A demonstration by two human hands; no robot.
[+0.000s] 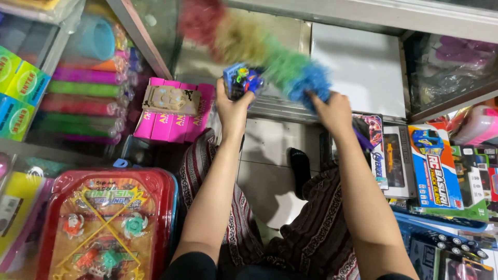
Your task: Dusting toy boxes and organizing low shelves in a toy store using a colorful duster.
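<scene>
Left hand (232,106) raised in front of the shelf edge, fingers closed around a small blue boxed toy (241,79), held upright just below the duster. Right hand (332,109) gripping the handle end of a rainbow feather duster (259,49); the fluffy head runs up and to the left from the hand, blue by the fingers, then green, yellow, red. Duster is motion-blurred, so whether it touches the boxed toy is unclear, though the green part looks to pass just beside it.

Both forearms reach forward over patterned trousers (316,233); one dark-socked foot (300,168) rests on the tiled floor (270,140) between the arms.

Left side: pink boxes (174,124) with a tan packaged item (171,99) lying on top, rows of coloured tubes (83,98) behind glass, and a red blister pack of spinning tops (104,223) near the left elbow. Right side: boxed toy trucks (433,161) stacked near the right forearm. White panel (358,67) stands behind the duster.
</scene>
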